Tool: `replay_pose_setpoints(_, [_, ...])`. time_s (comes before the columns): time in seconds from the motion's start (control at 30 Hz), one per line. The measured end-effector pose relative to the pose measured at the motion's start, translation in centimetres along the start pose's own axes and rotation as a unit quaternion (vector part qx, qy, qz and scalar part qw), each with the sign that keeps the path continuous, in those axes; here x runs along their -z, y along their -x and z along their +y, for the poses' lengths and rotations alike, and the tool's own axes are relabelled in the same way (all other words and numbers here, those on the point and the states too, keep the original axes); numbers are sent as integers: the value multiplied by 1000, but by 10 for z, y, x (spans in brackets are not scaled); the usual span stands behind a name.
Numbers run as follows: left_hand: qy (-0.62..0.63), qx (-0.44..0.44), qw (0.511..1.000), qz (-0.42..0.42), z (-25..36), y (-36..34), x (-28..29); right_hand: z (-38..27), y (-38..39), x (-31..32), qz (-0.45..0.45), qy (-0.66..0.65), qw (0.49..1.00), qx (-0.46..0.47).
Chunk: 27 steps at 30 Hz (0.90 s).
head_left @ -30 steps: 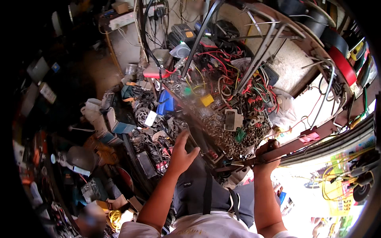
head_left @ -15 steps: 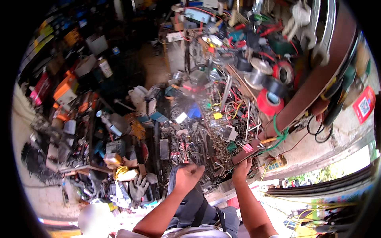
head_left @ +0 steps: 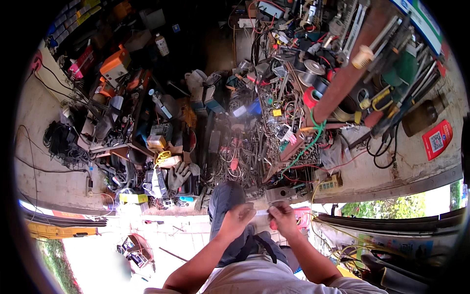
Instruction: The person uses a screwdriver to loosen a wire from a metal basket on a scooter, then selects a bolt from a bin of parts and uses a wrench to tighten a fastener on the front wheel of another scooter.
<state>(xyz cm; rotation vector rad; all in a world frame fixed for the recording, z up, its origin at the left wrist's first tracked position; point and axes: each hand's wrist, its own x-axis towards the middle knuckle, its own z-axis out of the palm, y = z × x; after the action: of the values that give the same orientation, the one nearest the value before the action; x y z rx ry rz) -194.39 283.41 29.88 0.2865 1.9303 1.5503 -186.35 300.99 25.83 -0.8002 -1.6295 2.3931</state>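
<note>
My left hand (head_left: 237, 220) is held above my dark-trousered knee (head_left: 227, 193), its fingers curled in. What it holds, if anything, is hidden. A short gap to the right of it, my right hand (head_left: 284, 218) is closed, thumb and fingers pressed together around a small thing with a red part (head_left: 272, 224); its kind is too small to tell. Beyond both hands lies a heap of wires and metal parts (head_left: 235, 157). A grey metal block (head_left: 281, 193) lies just past my right hand.
A rusty brown post (head_left: 350, 81) slants across the right side, with hanging tools and a green cord (head_left: 308, 142). Tape rolls (head_left: 312, 97) sit beside it. Grey work gloves (head_left: 179, 176) and a yellow cable coil (head_left: 164, 158) lie at the left. An orange machine (head_left: 115, 63) stands farther back.
The view has shifted, showing more of my body and the bright floor. My right hand has come away from the foot of the brown post, back toward my left hand, and now holds something partly red.
</note>
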Motion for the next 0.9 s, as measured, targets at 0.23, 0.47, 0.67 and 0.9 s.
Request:
replay_pose_setpoints(0.23, [146,-34,987,59,1,52,-34,-16,55,-27,-126,-309,921,-200])
replay_pose_setpoints(0.47, [300,56,951,-41,4,86,-42,-14,94,-29,-132,-316,906,-250])
replay_pose_setpoints(0.67, [320,65,944,54,-11,107,-44,5,115,-27,-105,-230,939,-233])
replay_pose_setpoints(0.9, [446,19,878,175,-39,182,2,31,149,-12,-70,-55,964,-249])
